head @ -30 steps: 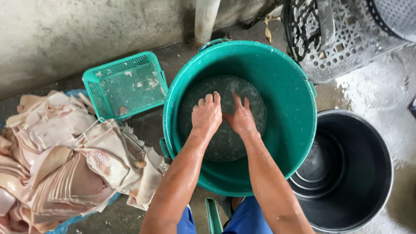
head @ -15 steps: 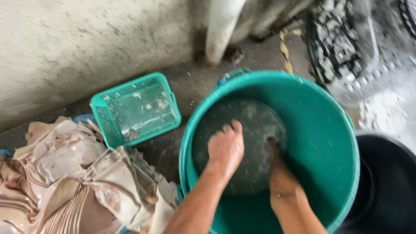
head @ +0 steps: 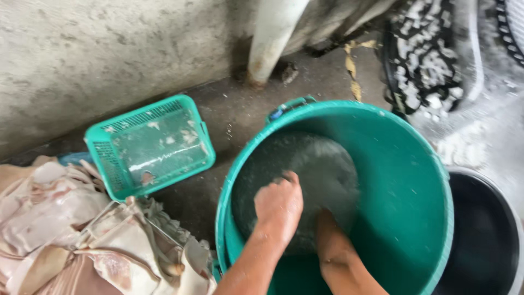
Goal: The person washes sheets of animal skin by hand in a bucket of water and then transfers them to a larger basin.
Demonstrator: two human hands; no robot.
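Observation:
A large green bucket (head: 415, 180) holds dark, murky water (head: 322, 164). Both my hands are inside it. My left hand (head: 278, 210) sits at the water's surface with its fingers curled down, the fingertips hidden in the water. My right hand (head: 333, 243) is just to the right of it and dips deeper, its fingers out of sight below the surface. I cannot see whether either hand has hold of anything.
A small green plastic basket (head: 150, 145) lies left of the bucket. A heap of pale pinkish pieces (head: 82, 240) fills the lower left. A black tub (head: 483, 240) stands at the right, a dark openwork basket (head: 423, 54) at the top right, a concrete wall and pipe (head: 273, 33) behind.
The view has closed in on the bucket. My left hand has gone from flat with spread fingers to curled. My right hand has sunk deeper into the water.

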